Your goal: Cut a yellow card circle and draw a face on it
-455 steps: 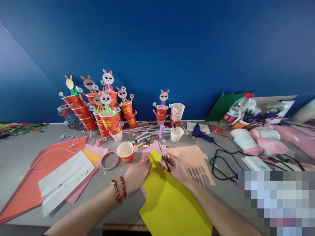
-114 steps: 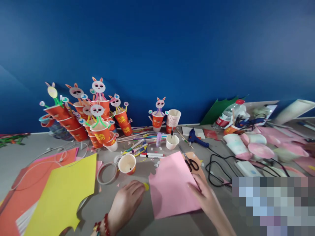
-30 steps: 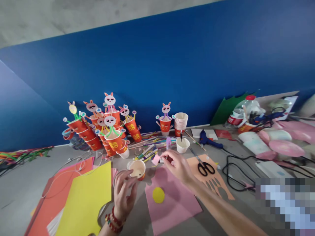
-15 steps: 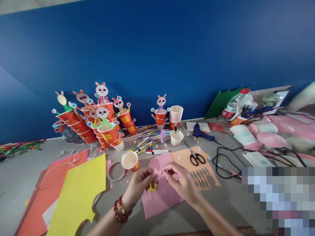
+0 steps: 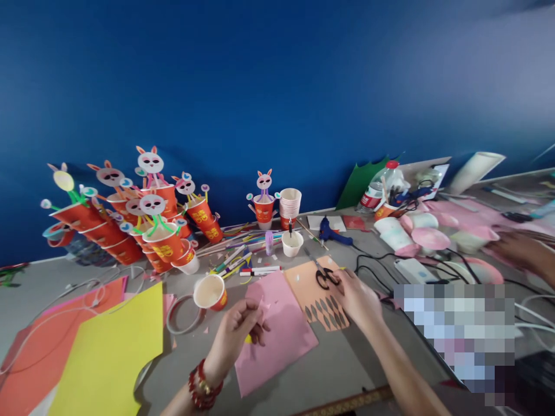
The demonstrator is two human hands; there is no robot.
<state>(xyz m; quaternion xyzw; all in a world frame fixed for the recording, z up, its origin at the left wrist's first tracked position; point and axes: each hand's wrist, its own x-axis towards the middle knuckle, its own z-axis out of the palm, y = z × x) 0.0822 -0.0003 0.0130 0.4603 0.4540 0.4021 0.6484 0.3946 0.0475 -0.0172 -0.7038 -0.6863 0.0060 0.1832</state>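
Observation:
My left hand pinches a small piece of pink paper above a pink sheet. Below its fingers a bit of yellow shows, mostly hidden; whether it lies on the sheet or is in the hand I cannot tell. My right hand has its fingers closed at the handle loops of black-handled scissors. The scissors lie on a peach sheet with leaf-shaped holes cut in it. Left of the pink sheet are a paper cup and a tape roll.
Stacked red cups with rabbit faces stand at the back left. Markers, a white cup and a blue glue gun lie behind the sheets. Black cables run on the right, where another person's hand shows. Yellow paper covers the left.
My right hand has left my left hand and moved right to the scissors' handles. My left hand keeps its pinch on the pink piece. The view has turned right, bringing another person's hand into sight.

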